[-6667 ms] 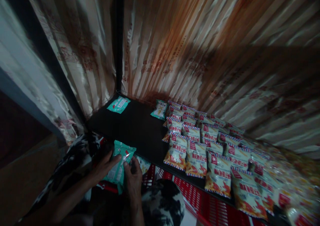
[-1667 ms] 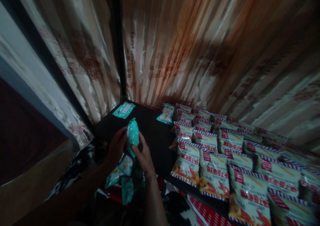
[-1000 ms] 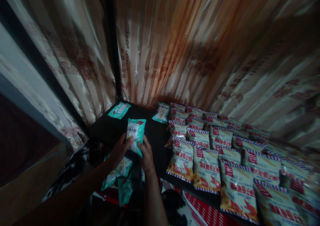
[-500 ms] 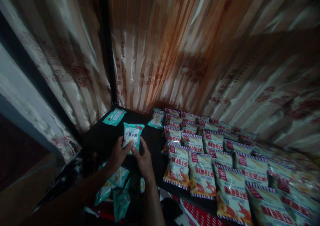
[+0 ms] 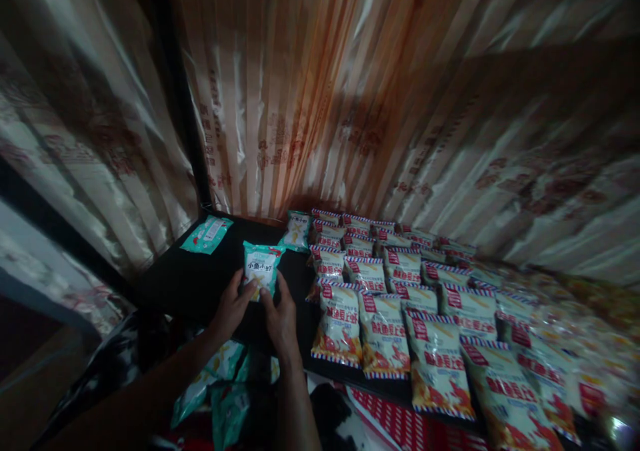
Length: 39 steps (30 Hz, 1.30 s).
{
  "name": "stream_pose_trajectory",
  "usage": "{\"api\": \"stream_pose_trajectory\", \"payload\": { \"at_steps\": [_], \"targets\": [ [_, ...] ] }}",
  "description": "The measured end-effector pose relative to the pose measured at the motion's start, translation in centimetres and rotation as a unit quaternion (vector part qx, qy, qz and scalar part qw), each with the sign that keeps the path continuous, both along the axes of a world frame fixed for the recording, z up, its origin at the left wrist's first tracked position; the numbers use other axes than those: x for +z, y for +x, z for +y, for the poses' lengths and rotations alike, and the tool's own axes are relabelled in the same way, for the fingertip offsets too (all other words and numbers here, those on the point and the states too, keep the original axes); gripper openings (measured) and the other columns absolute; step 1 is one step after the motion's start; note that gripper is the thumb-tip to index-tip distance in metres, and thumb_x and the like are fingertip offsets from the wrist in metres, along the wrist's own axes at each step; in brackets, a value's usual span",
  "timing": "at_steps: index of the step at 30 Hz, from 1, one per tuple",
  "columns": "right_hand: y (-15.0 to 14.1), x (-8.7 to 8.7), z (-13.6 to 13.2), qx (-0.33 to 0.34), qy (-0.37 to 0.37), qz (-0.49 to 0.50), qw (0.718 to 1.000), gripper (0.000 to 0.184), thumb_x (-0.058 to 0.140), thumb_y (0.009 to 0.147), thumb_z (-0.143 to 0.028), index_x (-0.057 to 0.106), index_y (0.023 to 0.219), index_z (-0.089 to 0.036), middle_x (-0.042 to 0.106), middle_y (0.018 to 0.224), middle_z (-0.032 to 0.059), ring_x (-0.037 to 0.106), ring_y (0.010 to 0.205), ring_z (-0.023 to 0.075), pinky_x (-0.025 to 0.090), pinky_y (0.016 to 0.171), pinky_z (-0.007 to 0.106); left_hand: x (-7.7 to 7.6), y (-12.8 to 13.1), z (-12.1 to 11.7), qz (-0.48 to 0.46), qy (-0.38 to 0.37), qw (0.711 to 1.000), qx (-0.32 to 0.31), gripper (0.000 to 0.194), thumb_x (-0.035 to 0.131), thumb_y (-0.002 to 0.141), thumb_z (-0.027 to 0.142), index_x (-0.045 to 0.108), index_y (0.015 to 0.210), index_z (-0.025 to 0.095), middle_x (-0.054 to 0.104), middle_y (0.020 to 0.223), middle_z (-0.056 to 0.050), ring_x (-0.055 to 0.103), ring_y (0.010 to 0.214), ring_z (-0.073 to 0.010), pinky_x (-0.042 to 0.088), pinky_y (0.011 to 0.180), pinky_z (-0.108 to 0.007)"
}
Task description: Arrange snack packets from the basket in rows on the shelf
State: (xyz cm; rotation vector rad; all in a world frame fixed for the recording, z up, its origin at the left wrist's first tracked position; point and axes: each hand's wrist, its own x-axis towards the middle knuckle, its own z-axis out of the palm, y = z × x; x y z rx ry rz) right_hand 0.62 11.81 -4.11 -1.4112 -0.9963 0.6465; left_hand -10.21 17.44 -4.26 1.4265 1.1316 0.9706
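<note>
Both hands hold one teal snack packet (image 5: pixel 261 268), face up, just above or on the black shelf (image 5: pixel 195 281). My left hand (image 5: pixel 231 308) pinches its lower left edge and my right hand (image 5: pixel 281 311) grips its lower right edge. Two more teal packets lie on the shelf: one (image 5: pixel 207 233) at the far left corner, another (image 5: pixel 296 230) near the back by the red rows. Several teal packets (image 5: pixel 215 381) hang in a bunch below my forearms.
Rows of red-and-white snack packets (image 5: pixel 385 318) cover the shelf to the right. Pleated curtain fabric (image 5: pixel 350 104) backs the shelf, with a dark upright post (image 5: pixel 180 104) at the left corner. A red slatted crate (image 5: pixel 415 428) sits below the shelf's front edge.
Both hands lifted the teal packet from below the shelf edge, turned it face up and brought it forward over the shelf. The camera has swung left to right.
</note>
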Motion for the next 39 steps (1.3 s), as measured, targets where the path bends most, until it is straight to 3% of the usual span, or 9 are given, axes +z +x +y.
{"api": "stream_pose_trajectory", "payload": {
  "at_steps": [6, 13, 22, 33, 39],
  "targets": [
    [0.6, -0.4, 0.4, -0.057, -0.010, -0.017, 0.998, 0.053, 0.052, 0.082, -0.038, 0.048, 0.131, -0.016, 0.058, 0.126, 0.0107, 0.054, 0.115, 0.0216, 0.041, 0.098, 0.036, -0.6, 1.9, 0.8, 0.013, 0.015, 1.000, 0.010, 0.046, 0.057, 0.076, 0.046, 0.057, 0.110, 0.016, 0.066, 0.102, -0.009, 0.061, 0.096, -0.0236, 0.046, 0.084, -0.034],
    [1.0, -0.9, 0.5, -0.096, -0.008, -0.051, 0.994, 0.054, 0.048, 0.084, -0.037, 0.045, 0.132, -0.012, 0.050, 0.133, 0.0143, 0.047, 0.123, 0.0232, 0.037, 0.103, 0.041, 0.5, 3.5, 1.2, 0.044, 0.020, 0.999, 0.025, 0.041, 0.056, 0.075, 0.044, 0.059, 0.104, 0.016, 0.068, 0.098, -0.009, 0.063, 0.091, -0.0243, 0.048, 0.082, -0.036],
    [1.2, -1.4, 0.5, -0.116, 0.018, -0.162, 0.980, 0.046, 0.042, 0.086, -0.028, 0.050, 0.127, -0.011, 0.049, 0.133, 0.0161, 0.041, 0.127, 0.0237, 0.033, 0.105, 0.046, -0.1, 5.2, 2.2, 0.076, 0.033, 0.996, 0.025, 0.047, 0.052, 0.078, 0.043, 0.055, 0.113, 0.012, 0.065, 0.104, -0.014, 0.062, 0.095, -0.0253, 0.048, 0.082, -0.037],
    [1.5, -1.8, 0.9, -0.086, 0.010, -0.153, 0.984, 0.047, 0.041, 0.086, -0.025, 0.049, 0.130, -0.014, 0.037, 0.143, 0.0132, 0.034, 0.133, 0.0228, 0.032, 0.107, 0.044, -0.5, 7.0, 3.8, 0.086, 0.053, 0.994, 0.034, 0.044, 0.052, 0.081, 0.041, 0.054, 0.114, 0.012, 0.064, 0.108, -0.015, 0.060, 0.105, -0.0251, 0.045, 0.089, -0.037],
    [1.9, -2.2, 1.6, -0.080, 0.013, -0.147, 0.986, 0.050, 0.042, 0.083, -0.020, 0.046, 0.133, -0.016, 0.036, 0.145, 0.0103, 0.030, 0.135, 0.0226, 0.029, 0.109, 0.044, -0.9, 7.7, 4.3, 0.070, 0.062, 0.994, 0.048, 0.050, 0.052, 0.081, 0.038, 0.047, 0.124, 0.012, 0.060, 0.118, -0.016, 0.056, 0.112, -0.0251, 0.044, 0.092, -0.038]
  ]
}}
